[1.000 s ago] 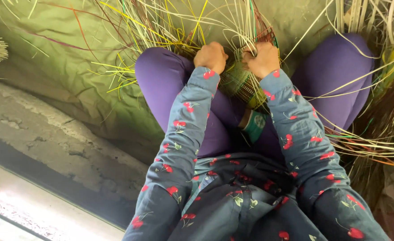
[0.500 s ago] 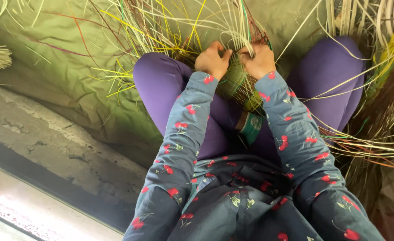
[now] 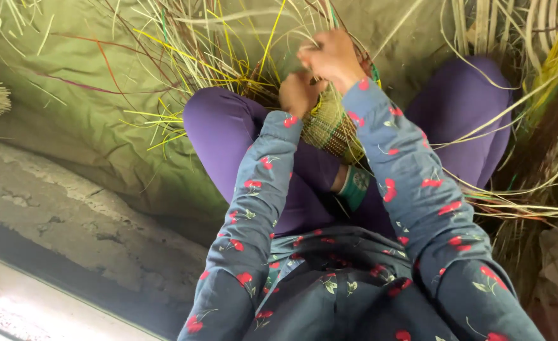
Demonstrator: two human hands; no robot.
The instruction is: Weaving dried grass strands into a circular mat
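In the head view, two hands are working one woven basket point(image 3: 329, 129) sitting between the purple knees on the green cloth point(image 3: 70, 120). The left hand point(image 3: 299, 93) is curling closed on its rim; the right hand point(image 3: 334, 58) is pinching grass strands point(image 3: 228, 44) fanning toward the cloth's far edge.

Woven piece point(image 3: 333, 129): tightly plaited dry straw, matt, ribbed, tan with green.
Loose strands point(image 3: 222, 50): stiff grass or reed, dull yellow, green, some reddish.
Ground sheet point(image 3: 77, 107): olive cloth, creased, matt.
Sleeves point(image 3: 405, 170): soft grey-blue printed fabric.
Trousers point(image 3: 228, 132): smooth purple cloth.
Floor point(image 3: 58, 221): rough, cracked concrete.
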